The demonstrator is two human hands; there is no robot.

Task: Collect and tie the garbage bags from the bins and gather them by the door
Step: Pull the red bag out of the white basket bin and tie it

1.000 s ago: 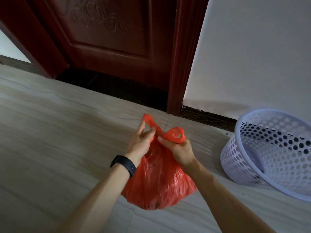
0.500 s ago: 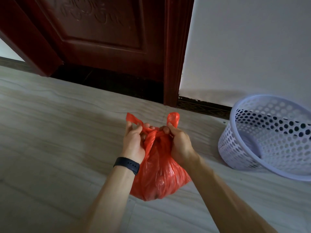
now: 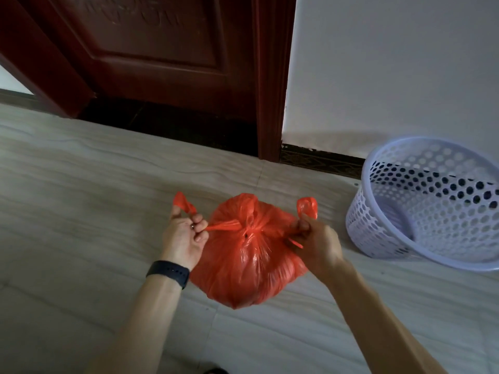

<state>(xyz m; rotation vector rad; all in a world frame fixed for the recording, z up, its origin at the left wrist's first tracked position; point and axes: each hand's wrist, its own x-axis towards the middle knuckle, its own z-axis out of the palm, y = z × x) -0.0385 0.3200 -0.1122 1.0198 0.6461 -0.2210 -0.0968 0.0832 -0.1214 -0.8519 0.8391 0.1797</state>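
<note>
1. Pulling outward, the left hand [image 3: 183, 236] and right hand [image 3: 316, 238] each clenched one handle of the red garbage bag [image 3: 251, 265], cinching a knot [image 3: 249, 228] at its neck, just in front of the door [image 3: 151, 49].
2. Judging by that, this bag was nearly tied and already by the door; the white basket [image 3: 432, 211] right of the door held no bag.
3. Other bins and bags lay out of view; the knot's tightness could not be told.

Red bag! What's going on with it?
A person is tying the red garbage bag shut. The left hand grips one handle and the right hand grips the other, stretched out to either side of a knot at the bag's top. This is by the dark wooden door, with a pale perforated bin to the right, no bag in it.
</note>
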